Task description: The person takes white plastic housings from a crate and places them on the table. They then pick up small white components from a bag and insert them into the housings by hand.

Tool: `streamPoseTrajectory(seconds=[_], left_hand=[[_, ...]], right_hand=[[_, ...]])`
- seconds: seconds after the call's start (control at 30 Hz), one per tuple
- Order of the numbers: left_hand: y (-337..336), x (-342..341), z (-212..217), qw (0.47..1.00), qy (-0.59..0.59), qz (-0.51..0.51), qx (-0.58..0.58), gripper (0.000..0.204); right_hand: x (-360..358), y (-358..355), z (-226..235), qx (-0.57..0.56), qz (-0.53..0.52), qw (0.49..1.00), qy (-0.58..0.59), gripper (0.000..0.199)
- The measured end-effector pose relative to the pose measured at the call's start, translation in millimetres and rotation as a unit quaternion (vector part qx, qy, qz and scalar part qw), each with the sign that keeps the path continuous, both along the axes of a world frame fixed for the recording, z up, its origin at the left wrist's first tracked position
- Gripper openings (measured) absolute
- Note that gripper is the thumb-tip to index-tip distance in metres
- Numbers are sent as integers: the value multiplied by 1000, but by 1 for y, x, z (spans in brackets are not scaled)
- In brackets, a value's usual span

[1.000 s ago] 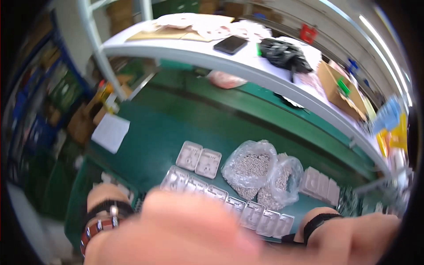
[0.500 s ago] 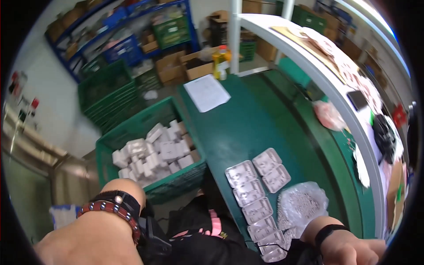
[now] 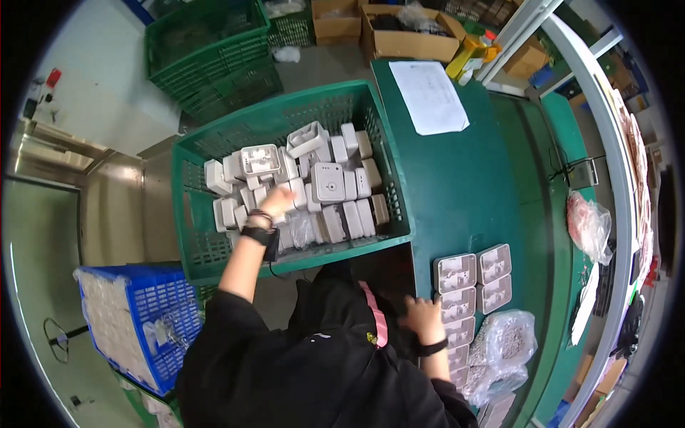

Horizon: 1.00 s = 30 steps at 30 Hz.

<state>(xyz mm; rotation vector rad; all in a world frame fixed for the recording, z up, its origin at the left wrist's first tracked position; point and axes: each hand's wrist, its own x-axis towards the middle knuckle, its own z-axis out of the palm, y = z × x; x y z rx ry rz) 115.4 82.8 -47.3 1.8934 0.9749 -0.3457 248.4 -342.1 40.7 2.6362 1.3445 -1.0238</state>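
My left hand (image 3: 277, 202) is inside a green plastic crate (image 3: 285, 261), down among light grey, box-shaped plastic housings (image 3: 330, 182). Its fingers are curled against them; whatever they grip is hidden. Several of these housings stand on edge, and one open housing (image 3: 260, 160) shows its inside. At the edge of the green table, my right hand (image 3: 422, 319) has its fingers spread and holds nothing. Beside it, open housings (image 3: 457, 273) lie in two columns on the table. Clear plastic bags (image 3: 505, 337) full of small pale parts rest next to the columns.
A paper sheet (image 3: 430, 98) and a yellow bottle (image 3: 467, 55) are toward the table's far end. Green crates (image 3: 214, 53) stand beyond my crate, with cardboard boxes (image 3: 414, 44) nearby. A blue crate (image 3: 153, 314) is at left. A shelf frame (image 3: 619, 143) runs along the right.
My view has shifted. My left hand has gone from the lower left into the crate. My right hand has come from beyond the bags to the near table edge.
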Motion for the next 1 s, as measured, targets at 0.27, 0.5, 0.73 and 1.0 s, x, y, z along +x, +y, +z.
streamPoseTrajectory(seconds=[0.27,0.5,0.73,1.0], left_hand=[[-84,67,-167,912,271,-126,-280,92],[-107,120,-221,946,290,139,-44,121],[-125,148,-199,919,314,236,-17,127],[-118,131,-186,931,341,130,-5,133]], right_hand=[[-49,14,-6,48,-173,984,17,35],[-65,12,-7,-8,-241,970,-30,36],[-68,22,-12,18,-293,956,-9,35],[-71,15,-12,7,-352,936,-11,34]])
